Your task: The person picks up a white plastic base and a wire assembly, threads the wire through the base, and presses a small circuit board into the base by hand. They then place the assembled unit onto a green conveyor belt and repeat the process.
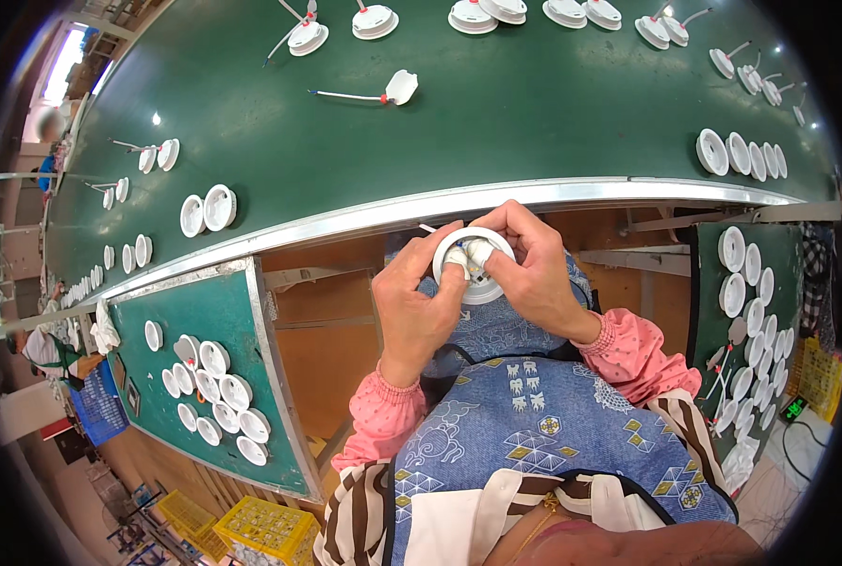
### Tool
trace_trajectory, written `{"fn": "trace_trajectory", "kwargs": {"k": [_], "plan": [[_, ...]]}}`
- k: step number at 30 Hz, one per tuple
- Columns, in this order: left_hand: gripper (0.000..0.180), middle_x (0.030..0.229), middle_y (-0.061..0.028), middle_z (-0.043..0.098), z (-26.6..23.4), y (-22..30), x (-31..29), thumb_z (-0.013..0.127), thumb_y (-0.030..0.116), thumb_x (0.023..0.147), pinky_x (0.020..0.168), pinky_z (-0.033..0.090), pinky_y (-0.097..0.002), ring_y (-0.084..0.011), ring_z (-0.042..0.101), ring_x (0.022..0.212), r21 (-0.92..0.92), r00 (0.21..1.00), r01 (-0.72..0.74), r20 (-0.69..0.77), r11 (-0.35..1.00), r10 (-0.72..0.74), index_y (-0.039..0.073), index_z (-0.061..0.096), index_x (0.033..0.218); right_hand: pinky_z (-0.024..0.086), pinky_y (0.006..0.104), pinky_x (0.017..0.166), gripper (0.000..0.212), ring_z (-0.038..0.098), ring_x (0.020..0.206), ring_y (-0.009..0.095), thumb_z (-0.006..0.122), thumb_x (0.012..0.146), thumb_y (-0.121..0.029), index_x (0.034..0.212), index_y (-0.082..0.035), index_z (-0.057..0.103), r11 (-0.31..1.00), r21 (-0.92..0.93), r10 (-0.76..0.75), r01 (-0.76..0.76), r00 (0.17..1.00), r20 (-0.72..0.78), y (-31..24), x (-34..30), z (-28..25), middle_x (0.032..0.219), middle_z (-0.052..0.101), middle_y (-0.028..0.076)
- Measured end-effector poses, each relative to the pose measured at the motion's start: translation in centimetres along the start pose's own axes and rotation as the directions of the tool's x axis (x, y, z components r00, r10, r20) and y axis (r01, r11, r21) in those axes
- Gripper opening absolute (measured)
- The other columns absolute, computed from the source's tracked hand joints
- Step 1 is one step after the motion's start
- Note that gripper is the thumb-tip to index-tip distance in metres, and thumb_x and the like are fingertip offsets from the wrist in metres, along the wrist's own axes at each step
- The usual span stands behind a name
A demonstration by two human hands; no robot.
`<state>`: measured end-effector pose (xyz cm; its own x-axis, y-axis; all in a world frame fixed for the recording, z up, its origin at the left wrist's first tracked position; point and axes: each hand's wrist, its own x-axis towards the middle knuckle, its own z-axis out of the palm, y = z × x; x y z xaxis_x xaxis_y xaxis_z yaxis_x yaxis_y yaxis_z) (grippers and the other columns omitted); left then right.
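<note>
Between my two hands, just in front of the bench edge, is a white round lamp housing (483, 295) with its hollow side facing up. My left hand (415, 304) grips its left rim and my right hand (537, 275) grips its right rim. Both thumbs, their tips wrapped in white, press down inside the ring. Small yellowish and dark parts show within, but the thumbs hide most of the inside. A short white wire end (427, 227) pokes out beyond my left fingers.
A green bench (534, 123) with a metal edge (364, 215) stretches ahead, bearing white lamp parts with wires (401, 88). On the left side table (147, 330) lie several white housings (235, 391); more fill the right side table (713, 245). Yellow crates (268, 528) stand lower left.
</note>
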<state>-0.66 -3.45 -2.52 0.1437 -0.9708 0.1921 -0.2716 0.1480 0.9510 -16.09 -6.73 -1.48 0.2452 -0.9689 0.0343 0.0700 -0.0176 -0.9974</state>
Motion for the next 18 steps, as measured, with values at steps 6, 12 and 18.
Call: {"fn": "trace_trajectory", "kwargs": {"k": [6,12,18], "plan": [[0.032,0.088,-0.0110,0.070,-0.02,0.30,0.07,0.065,-0.001,0.082,0.072,0.053,-0.0293,-0.0180,0.067,0.078,0.077,0.998,-0.066,0.005,0.995,0.066,-0.001,0.071,0.113,0.051,0.0254,0.070,0.013,0.062,0.080,0.008,0.059,0.087,0.003,0.100,0.003,0.060,0.999,0.038,-0.014,0.014,1.000,0.001,0.40,0.11,-0.23,0.089,0.067,0.006],[0.032,0.087,-0.0093,0.071,0.36,0.04,-0.19,0.065,-0.002,0.080,0.072,0.052,-0.0274,-0.0144,0.067,0.078,-0.025,0.999,0.026,-0.022,0.999,-0.027,-0.001,0.072,0.112,0.051,0.0257,0.071,0.014,0.061,0.081,0.008,0.060,0.087,0.003,0.100,0.003,0.061,0.998,0.058,0.015,-0.015,1.000,0.007,0.48,-0.01,-0.13,0.089,0.067,0.006],[0.030,0.086,-0.0087,0.071,0.75,-0.23,-0.31,0.066,-0.001,0.081,0.070,0.052,-0.0268,-0.0130,0.066,0.078,-0.005,0.998,-0.012,-0.063,1.000,0.012,-0.001,0.072,0.111,0.051,0.0266,0.069,0.013,0.062,0.080,0.010,0.060,0.086,0.003,0.100,0.003,0.061,1.000,-0.019,-0.005,0.005,1.000,0.005,0.36,0.05,-0.30,0.087,0.067,0.008]]}}
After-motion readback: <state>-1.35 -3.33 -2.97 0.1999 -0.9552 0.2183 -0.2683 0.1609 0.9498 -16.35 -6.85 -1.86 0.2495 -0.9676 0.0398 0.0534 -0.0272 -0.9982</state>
